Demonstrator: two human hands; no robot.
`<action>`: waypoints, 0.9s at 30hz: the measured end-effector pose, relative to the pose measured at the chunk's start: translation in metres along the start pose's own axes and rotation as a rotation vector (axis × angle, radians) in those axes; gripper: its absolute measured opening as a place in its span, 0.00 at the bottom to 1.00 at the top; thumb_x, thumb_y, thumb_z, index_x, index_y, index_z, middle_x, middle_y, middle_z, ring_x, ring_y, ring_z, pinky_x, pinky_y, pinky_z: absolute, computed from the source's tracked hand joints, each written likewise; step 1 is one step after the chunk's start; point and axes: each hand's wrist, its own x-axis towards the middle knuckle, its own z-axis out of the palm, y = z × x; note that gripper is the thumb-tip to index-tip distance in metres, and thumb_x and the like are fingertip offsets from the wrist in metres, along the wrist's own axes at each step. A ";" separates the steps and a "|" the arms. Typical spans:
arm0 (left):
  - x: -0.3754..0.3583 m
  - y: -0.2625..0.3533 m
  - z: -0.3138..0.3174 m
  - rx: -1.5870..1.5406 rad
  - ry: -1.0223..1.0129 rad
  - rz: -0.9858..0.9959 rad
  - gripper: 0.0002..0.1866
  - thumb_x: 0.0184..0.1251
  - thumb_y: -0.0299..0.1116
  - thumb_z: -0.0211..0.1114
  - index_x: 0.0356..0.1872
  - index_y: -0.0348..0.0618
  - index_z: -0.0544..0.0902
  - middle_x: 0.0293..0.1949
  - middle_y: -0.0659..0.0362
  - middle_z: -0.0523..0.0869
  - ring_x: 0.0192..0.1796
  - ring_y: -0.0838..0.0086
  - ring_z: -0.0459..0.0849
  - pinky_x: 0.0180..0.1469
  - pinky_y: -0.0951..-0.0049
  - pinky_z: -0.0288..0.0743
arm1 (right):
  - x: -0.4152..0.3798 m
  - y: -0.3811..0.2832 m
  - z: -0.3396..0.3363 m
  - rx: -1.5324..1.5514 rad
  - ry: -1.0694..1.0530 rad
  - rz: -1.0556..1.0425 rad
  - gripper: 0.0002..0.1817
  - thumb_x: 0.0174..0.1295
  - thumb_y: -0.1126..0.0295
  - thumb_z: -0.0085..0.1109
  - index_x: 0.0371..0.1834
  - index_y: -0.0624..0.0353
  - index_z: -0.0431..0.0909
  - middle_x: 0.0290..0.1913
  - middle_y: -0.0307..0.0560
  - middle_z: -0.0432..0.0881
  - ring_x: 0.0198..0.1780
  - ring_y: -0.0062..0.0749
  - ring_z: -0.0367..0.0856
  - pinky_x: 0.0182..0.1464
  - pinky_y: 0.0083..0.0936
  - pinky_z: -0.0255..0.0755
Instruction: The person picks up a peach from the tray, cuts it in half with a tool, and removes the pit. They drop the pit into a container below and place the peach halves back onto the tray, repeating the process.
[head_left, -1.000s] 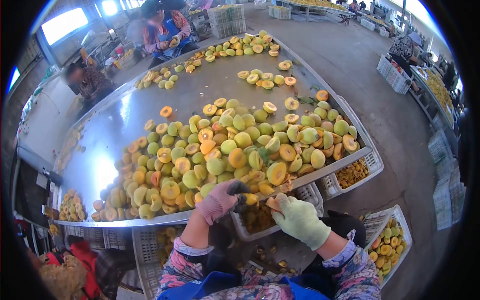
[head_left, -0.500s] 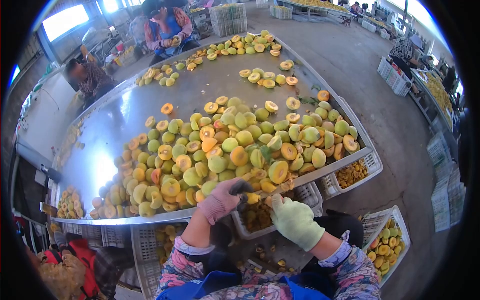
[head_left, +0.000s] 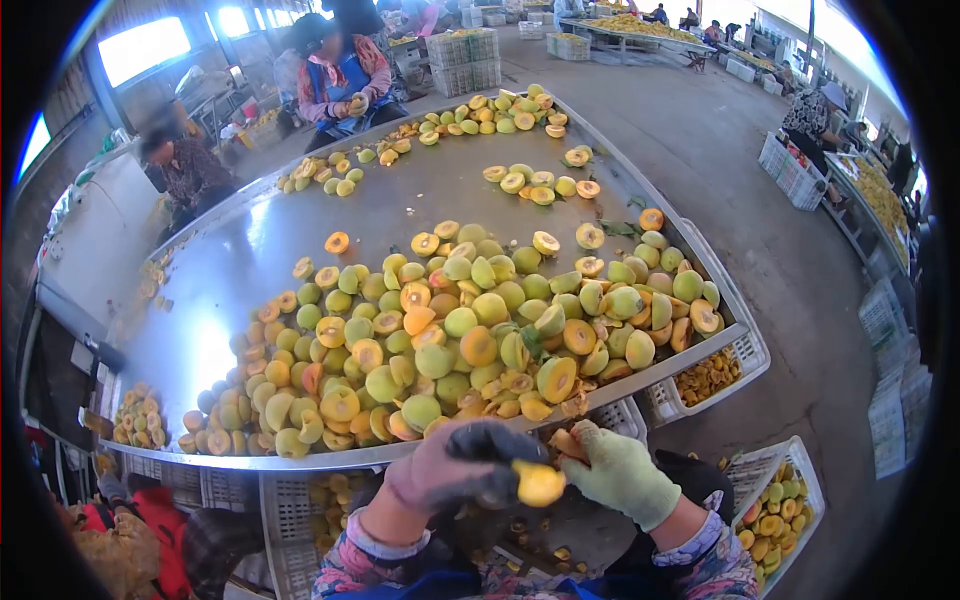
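My left hand [head_left: 470, 465], in a pink glove with dark fingers, is closed on a yellow fruit half [head_left: 540, 484] below the table's front edge. Beside it, my right hand [head_left: 620, 476], in a pale green glove, has its fingers curled in. A small brownish-orange thing [head_left: 569, 443] shows at its fingertips; I cannot make out what it is. Just beyond both hands, a large pile of green and orange stone fruit [head_left: 460, 322], many cut in half, lies on the metal table [head_left: 300, 215]. The fruit looks like apricots or peaches.
Under the table's right corner stands a white crate [head_left: 757, 352] of dark orange pieces. Another crate [head_left: 808, 450] of fruit is at my right. A person [head_left: 345, 85] sits at the table's far side, another person [head_left: 190, 170] at its left. The table has a raised rim [head_left: 660, 375].
Both hands have drawn back from the table edge toward my body. My left hand has turned, and the yellow fruit half now shows plainly. The view has tilted up slightly.
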 end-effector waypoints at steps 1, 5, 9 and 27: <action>-0.005 0.004 0.009 -0.038 -0.134 0.042 0.24 0.68 0.27 0.68 0.62 0.29 0.75 0.53 0.48 0.85 0.48 0.67 0.88 0.51 0.69 0.82 | 0.000 0.001 0.002 0.013 -0.019 -0.031 0.19 0.61 0.60 0.67 0.49 0.59 0.75 0.35 0.56 0.85 0.39 0.55 0.86 0.40 0.42 0.78; -0.027 0.011 0.040 -0.064 -0.457 0.223 0.23 0.69 0.29 0.66 0.60 0.27 0.74 0.55 0.43 0.84 0.55 0.58 0.86 0.57 0.61 0.79 | 0.003 -0.004 0.000 -0.013 -0.110 -0.016 0.20 0.61 0.60 0.67 0.48 0.61 0.74 0.35 0.56 0.85 0.37 0.55 0.85 0.38 0.42 0.78; -0.027 0.014 0.046 -0.056 -0.564 0.244 0.20 0.66 0.31 0.69 0.55 0.30 0.78 0.52 0.42 0.85 0.53 0.53 0.86 0.55 0.59 0.79 | 0.004 -0.007 0.003 0.006 -0.067 -0.048 0.19 0.61 0.60 0.67 0.47 0.61 0.74 0.35 0.57 0.85 0.37 0.56 0.85 0.38 0.43 0.78; -0.009 -0.027 0.101 -0.134 -0.789 0.341 0.22 0.67 0.37 0.70 0.54 0.30 0.80 0.53 0.39 0.84 0.55 0.48 0.85 0.57 0.53 0.78 | 0.000 0.005 -0.019 0.108 0.200 -0.070 0.14 0.61 0.65 0.66 0.41 0.58 0.72 0.33 0.58 0.83 0.39 0.59 0.83 0.38 0.46 0.76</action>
